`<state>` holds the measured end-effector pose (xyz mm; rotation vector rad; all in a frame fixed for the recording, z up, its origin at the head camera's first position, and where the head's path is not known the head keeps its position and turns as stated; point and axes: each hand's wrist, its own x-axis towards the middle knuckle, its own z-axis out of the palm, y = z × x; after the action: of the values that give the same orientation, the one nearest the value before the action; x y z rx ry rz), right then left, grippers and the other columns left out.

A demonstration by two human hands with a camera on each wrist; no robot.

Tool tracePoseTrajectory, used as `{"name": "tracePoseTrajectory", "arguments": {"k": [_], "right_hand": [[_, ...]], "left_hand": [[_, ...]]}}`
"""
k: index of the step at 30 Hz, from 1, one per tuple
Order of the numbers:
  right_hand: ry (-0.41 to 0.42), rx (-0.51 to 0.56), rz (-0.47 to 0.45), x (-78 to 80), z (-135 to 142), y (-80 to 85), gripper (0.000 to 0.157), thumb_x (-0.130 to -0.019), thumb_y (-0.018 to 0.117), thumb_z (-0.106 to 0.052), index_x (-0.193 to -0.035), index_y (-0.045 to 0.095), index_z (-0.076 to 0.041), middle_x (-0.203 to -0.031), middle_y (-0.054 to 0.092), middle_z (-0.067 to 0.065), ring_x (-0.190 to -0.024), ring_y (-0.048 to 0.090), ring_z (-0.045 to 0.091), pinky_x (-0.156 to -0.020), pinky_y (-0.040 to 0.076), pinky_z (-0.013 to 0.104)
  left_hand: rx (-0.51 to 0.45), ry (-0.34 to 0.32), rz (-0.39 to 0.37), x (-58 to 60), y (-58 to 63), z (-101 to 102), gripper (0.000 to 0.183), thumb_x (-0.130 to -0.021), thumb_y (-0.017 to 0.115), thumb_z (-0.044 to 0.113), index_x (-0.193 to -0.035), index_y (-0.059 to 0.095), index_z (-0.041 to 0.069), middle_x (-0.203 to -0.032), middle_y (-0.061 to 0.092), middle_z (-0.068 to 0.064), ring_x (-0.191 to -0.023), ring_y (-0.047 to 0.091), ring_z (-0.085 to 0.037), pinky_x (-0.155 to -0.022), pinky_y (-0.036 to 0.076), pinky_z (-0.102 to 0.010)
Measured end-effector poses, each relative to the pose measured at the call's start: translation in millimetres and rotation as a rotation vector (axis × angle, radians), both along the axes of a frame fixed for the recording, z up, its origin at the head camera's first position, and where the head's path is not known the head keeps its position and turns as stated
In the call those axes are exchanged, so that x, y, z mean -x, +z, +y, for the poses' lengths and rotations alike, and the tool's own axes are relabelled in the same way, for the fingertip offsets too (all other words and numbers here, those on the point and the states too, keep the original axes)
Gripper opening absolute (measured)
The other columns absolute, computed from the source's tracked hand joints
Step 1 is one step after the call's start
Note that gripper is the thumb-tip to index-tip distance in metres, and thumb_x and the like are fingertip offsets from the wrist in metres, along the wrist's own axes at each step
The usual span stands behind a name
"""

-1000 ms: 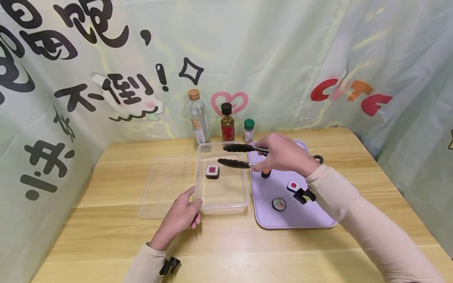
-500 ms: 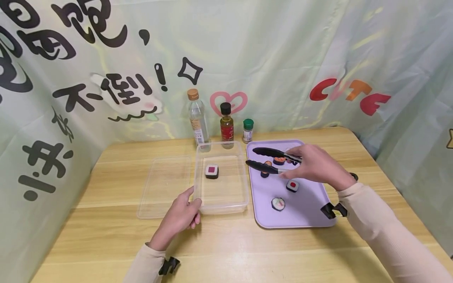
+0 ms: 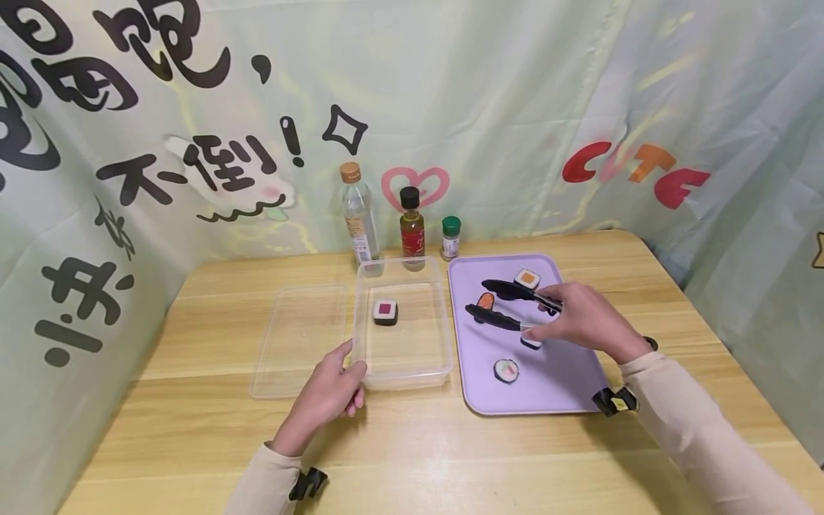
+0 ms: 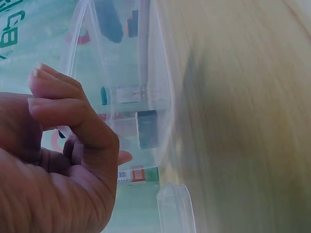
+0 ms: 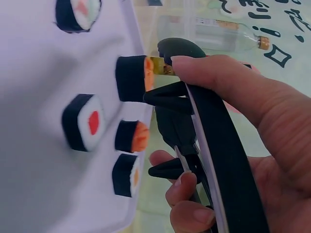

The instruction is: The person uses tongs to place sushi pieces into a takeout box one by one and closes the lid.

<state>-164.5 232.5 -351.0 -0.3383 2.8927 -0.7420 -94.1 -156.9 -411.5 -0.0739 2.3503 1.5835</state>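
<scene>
My left hand (image 3: 331, 390) grips the near left corner of a clear plastic container (image 3: 405, 379), thumb on its rim. Inside it sits a square sushi roll (image 3: 385, 312) with a dark red centre. My right hand (image 3: 589, 318) holds black-tipped tongs (image 3: 496, 319) over a purple tray (image 3: 534, 402); the tips are spread apart, with an orange-topped sushi piece (image 3: 486, 301) showing between them. Behind the tongs lies an orange-centred roll (image 3: 528, 277). A red-centred roll (image 5: 83, 122) is partly hidden by the tongs in the head view. Nearer me on the tray rests a round roll (image 3: 506, 370).
A clear flat lid (image 3: 299, 343) lies left of the container. Along the back stand a tall bottle with an orange cap (image 3: 360, 225), a smaller black-capped bottle (image 3: 413, 232) and a green-topped shaker (image 3: 451, 239). A printed curtain (image 3: 502, 107) hangs close behind.
My right hand has moved the tongs right from above the container to over the tray, then slightly lower and nearer. The left hand stays on the container.
</scene>
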Motion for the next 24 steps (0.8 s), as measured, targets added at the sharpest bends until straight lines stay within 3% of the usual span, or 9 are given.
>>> {"name": "tracePoseTrajectory", "arguments": {"k": [6,12,17,24], "right_hand": [[-0.024,0.014,-0.023,-0.6,1,-9.0,0.092,-0.068,0.092,-0.044,-0.130,0.059,0.015,-0.128,0.061,0.033,-0.117,0.057,0.046,-0.092,0.049,0.059],[-0.018,0.022,-0.018,-0.2,2,-18.6,0.091,-0.066,0.092,-0.044,-0.128,0.062,0.014,-0.122,0.064,0.030,-0.101,0.060,0.035,-0.082,0.051,0.049],[-0.010,0.022,-0.014,0.4,3,-24.4,0.092,-0.064,0.093,-0.044,-0.127,0.062,0.015,-0.113,0.067,0.026,-0.087,0.055,0.028,-0.070,0.045,0.037],[-0.008,0.022,0.003,-0.5,3,-28.2,0.085,-0.066,0.092,-0.041,-0.124,0.064,0.014,-0.112,0.068,0.026,-0.087,0.056,0.028,-0.072,0.047,0.038]], "left_hand": [[-0.011,-0.009,0.002,-0.2,0.6,0,0.066,-0.100,0.043,0.013,-0.161,0.020,0.002,-0.054,0.055,-0.007,-0.040,0.046,-0.014,-0.036,0.032,-0.021],[-0.004,-0.011,-0.004,-0.4,1.0,0,0.067,-0.100,0.043,0.014,-0.161,0.019,0.002,-0.054,0.055,-0.006,-0.040,0.046,-0.014,-0.037,0.033,-0.021],[0.002,-0.003,-0.009,-0.4,1.3,0,0.067,-0.100,0.044,0.014,-0.161,0.019,0.002,-0.053,0.055,-0.006,-0.040,0.046,-0.014,-0.037,0.033,-0.022],[0.001,-0.002,-0.009,-0.3,1.3,-1,0.067,-0.100,0.044,0.013,-0.161,0.019,0.002,-0.054,0.055,-0.006,-0.040,0.046,-0.014,-0.037,0.032,-0.022]]}}
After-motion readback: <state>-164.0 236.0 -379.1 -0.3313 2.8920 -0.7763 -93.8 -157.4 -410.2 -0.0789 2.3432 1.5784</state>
